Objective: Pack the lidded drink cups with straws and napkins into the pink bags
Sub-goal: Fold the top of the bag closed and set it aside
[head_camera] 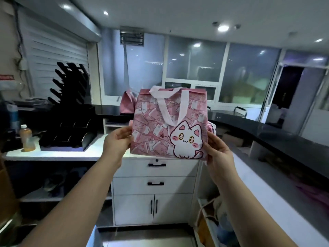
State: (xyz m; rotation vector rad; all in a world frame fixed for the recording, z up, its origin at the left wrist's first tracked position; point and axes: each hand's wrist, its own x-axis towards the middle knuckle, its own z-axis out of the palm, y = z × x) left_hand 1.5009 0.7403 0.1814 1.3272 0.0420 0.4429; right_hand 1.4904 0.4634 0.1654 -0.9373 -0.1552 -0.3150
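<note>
A pink bag (156,132) with a white cartoon cat and pale pink handles hangs upright in the air in front of me, above the white counter. My left hand (117,139) grips its left edge. My right hand (218,150) grips its lower right edge. A second pink bag (127,102) stands behind it on the counter, partly hidden. No drink cups, straws or napkins are in sight.
A white counter (58,154) at left carries a black tiered organizer (71,129) and a bottle of orange drink (26,138). White drawers and cabinet doors (154,193) sit below. A dark countertop (277,138) runs along the right. Windows line the back wall.
</note>
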